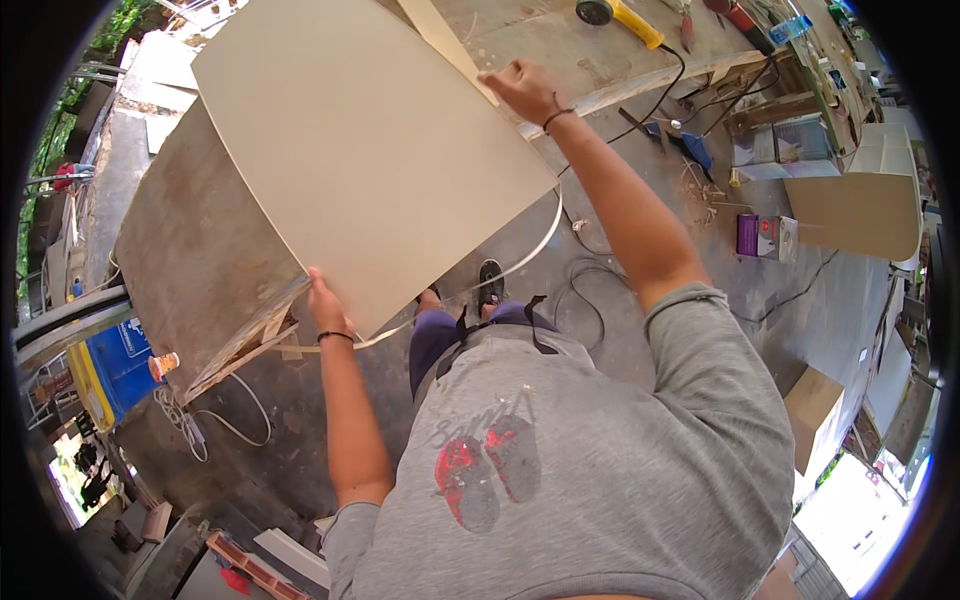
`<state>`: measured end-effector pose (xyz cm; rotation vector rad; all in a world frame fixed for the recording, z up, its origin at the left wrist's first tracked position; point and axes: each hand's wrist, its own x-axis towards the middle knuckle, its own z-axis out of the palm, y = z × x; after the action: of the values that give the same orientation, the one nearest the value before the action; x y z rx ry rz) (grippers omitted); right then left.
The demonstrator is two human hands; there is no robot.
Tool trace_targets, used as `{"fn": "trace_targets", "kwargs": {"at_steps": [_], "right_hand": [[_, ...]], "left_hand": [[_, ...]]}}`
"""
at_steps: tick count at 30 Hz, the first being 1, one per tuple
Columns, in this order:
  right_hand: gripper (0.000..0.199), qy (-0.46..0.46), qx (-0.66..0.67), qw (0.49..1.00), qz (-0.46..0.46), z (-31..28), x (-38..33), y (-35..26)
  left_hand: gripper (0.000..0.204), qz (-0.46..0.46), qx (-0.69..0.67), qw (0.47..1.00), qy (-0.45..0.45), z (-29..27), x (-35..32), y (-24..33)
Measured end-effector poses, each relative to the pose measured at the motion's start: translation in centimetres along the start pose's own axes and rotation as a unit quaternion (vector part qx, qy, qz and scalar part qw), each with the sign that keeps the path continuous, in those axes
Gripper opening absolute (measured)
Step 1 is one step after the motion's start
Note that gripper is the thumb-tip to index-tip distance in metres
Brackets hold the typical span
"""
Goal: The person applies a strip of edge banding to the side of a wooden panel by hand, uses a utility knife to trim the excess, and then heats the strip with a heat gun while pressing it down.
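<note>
the big beige panel (370, 170) lies flat in front of me on the workbench (175, 235), its near corner sticking out past the bench toward my legs. my left hand (330, 308) is at the panel's left edge, right by that near corner; part of it is hidden, so i can't tell how tightly those fingers close. my right hand (522, 92) is at the panel's right edge, fingers curled in narrow beside a pale wooden strip (440, 42); i can't tell whether they pinch anything. a thin whitish band (535, 250) loops down from the panel's right corner and runs below its near edge.

beyond the panel's right edge, on the bench, lie a yellow power tool (635, 22) and a red one (738, 18), with a clear bottle (790, 29) beside it. well to the right of the panel, on the floor, sits a purple and white box (767, 237), with clear plastic bins (785, 145) farther up. to the panel's lower left, past the bench, are a paper cup (163, 366) and a blue and yellow container (115, 370). one dark shoe (490, 282) shows just below the panel.
</note>
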<state>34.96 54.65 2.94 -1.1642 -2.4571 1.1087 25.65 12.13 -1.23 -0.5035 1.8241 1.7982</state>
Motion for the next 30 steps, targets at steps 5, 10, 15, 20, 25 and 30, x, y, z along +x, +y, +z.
{"fn": "trace_targets", "kwargs": {"at_steps": [5,10,15,20,25,30], "right_hand": [[0.079,-0.003,-0.047,0.997,0.066,-2.6,0.6,1.2],[0.086,0.074,-0.001,0.994,0.082,0.3,3.3,3.9],[0.072,0.167,0.213,0.963,0.011,-0.1,6.5,13.6],[0.04,0.201,0.321,0.926,0.003,0.4,-5.9,6.8],[0.032,0.116,0.501,0.833,0.204,5.3,-17.9,9.0],[0.033,0.058,0.565,0.797,0.205,7.0,-20.8,8.5]], "left_hand": [[0.052,-0.001,-0.005,1.0,-0.018,0.0,0.4,-0.9],[0.056,0.022,0.05,0.998,-0.014,-1.1,0.5,-1.5],[0.063,-0.033,0.09,0.995,-0.02,1.5,-1.0,-1.4],[0.067,0.03,0.214,0.975,0.055,-1.4,-2.7,-2.6],[0.056,0.005,0.254,0.965,0.073,-1.3,-4.9,-6.0],[0.057,0.049,0.455,0.889,-0.012,-7.6,-6.9,-6.7]]}}
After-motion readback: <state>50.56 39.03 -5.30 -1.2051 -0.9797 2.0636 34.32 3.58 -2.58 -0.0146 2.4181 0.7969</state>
